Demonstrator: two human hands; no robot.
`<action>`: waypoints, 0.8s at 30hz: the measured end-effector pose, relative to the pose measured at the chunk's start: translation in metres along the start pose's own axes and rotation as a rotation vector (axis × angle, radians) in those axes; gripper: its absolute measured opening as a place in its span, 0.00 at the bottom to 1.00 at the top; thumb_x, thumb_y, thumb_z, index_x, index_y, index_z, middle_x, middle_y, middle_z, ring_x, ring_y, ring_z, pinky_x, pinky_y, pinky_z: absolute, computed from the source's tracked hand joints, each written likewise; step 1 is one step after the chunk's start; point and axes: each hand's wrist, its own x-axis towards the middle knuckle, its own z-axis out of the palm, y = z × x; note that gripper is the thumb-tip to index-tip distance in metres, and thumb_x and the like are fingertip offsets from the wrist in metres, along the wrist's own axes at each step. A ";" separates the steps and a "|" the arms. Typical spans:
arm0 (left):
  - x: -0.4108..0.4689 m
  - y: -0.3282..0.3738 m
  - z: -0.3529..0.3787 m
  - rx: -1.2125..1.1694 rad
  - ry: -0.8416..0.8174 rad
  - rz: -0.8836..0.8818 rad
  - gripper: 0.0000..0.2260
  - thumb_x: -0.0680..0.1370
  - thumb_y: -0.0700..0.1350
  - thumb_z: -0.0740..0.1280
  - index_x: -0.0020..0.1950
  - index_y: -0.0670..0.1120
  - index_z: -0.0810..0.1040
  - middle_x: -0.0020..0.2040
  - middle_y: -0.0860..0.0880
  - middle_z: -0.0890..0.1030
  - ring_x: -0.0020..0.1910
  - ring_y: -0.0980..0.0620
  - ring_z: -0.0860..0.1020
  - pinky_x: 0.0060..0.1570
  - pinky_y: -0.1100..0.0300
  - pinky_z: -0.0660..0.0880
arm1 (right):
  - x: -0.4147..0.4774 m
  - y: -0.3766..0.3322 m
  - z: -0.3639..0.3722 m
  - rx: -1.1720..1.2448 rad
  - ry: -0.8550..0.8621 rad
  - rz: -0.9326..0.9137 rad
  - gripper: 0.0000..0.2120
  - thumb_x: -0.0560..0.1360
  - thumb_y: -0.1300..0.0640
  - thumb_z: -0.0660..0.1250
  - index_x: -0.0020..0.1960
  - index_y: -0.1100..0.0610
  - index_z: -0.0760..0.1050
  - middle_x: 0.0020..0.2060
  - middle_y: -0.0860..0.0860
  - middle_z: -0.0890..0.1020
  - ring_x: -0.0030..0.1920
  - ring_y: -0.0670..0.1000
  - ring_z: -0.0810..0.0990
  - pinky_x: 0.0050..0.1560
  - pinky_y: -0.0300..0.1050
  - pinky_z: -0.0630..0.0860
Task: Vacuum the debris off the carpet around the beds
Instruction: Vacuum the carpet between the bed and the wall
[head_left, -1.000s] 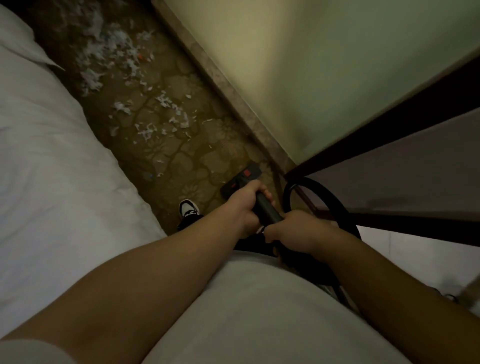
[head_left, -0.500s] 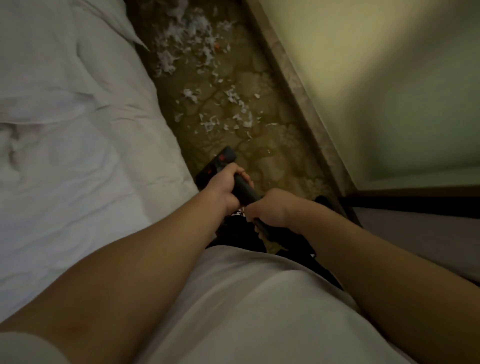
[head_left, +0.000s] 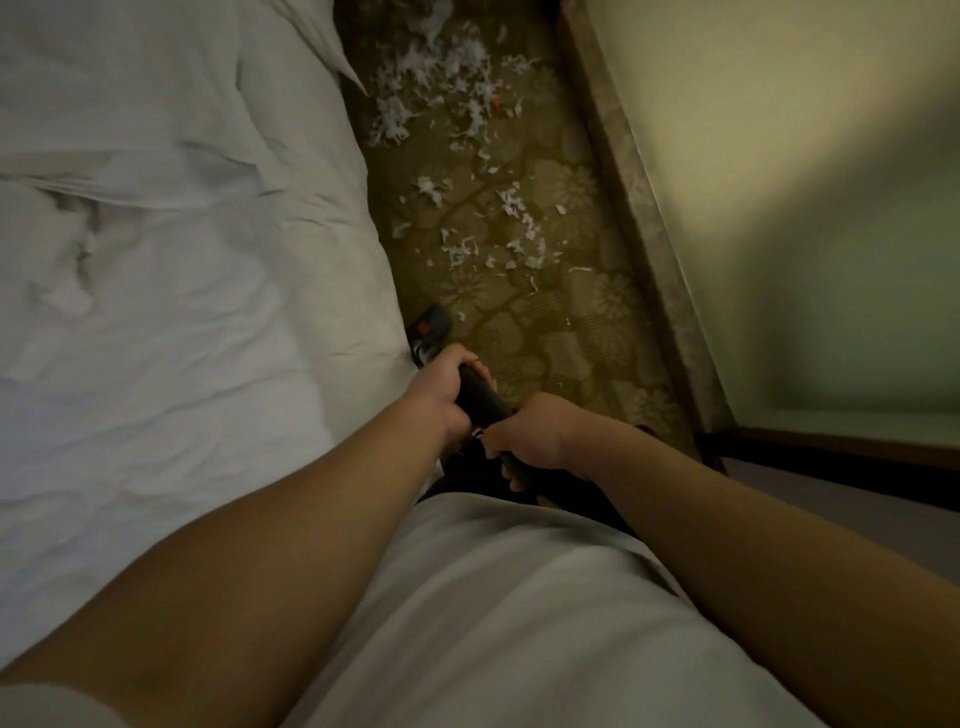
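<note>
Change: since a second ago the vacuum head (head_left: 431, 325) has crossed from the skirting (head_left: 639, 208) side to the bed (head_left: 182, 260) edge.
Grip: left hand (head_left: 441, 397) in front, right hand (head_left: 537, 434) behind, both wrapped firmly round the smooth black wand (head_left: 480, 397).
Debris (head_left: 511, 244): thin white shredded scraps on the floral brown carpet (head_left: 571, 332), beyond the head, thickest at the far end.
Hidden: the head is dim, perhaps partly under the bed's rumpled white cover; the right hand covers the wand's rear.
</note>
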 end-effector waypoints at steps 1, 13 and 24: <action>-0.001 -0.008 0.003 0.012 0.002 0.002 0.13 0.77 0.40 0.65 0.33 0.43 0.71 0.27 0.46 0.74 0.31 0.48 0.72 0.39 0.54 0.73 | -0.003 0.008 -0.001 0.001 0.004 0.005 0.06 0.76 0.59 0.71 0.49 0.63 0.81 0.36 0.56 0.85 0.32 0.53 0.84 0.35 0.44 0.80; -0.025 -0.177 0.120 0.138 -0.056 -0.089 0.08 0.75 0.39 0.67 0.37 0.44 0.72 0.29 0.47 0.73 0.31 0.50 0.72 0.37 0.56 0.75 | -0.070 0.197 -0.059 0.039 0.186 0.033 0.10 0.75 0.52 0.72 0.47 0.59 0.79 0.40 0.56 0.84 0.36 0.54 0.83 0.34 0.42 0.78; -0.065 -0.352 0.185 0.241 -0.160 -0.172 0.10 0.79 0.40 0.65 0.37 0.43 0.73 0.29 0.47 0.73 0.31 0.50 0.72 0.35 0.56 0.75 | -0.137 0.371 -0.072 0.195 0.219 0.096 0.12 0.71 0.53 0.74 0.49 0.61 0.83 0.37 0.57 0.88 0.41 0.60 0.89 0.54 0.60 0.85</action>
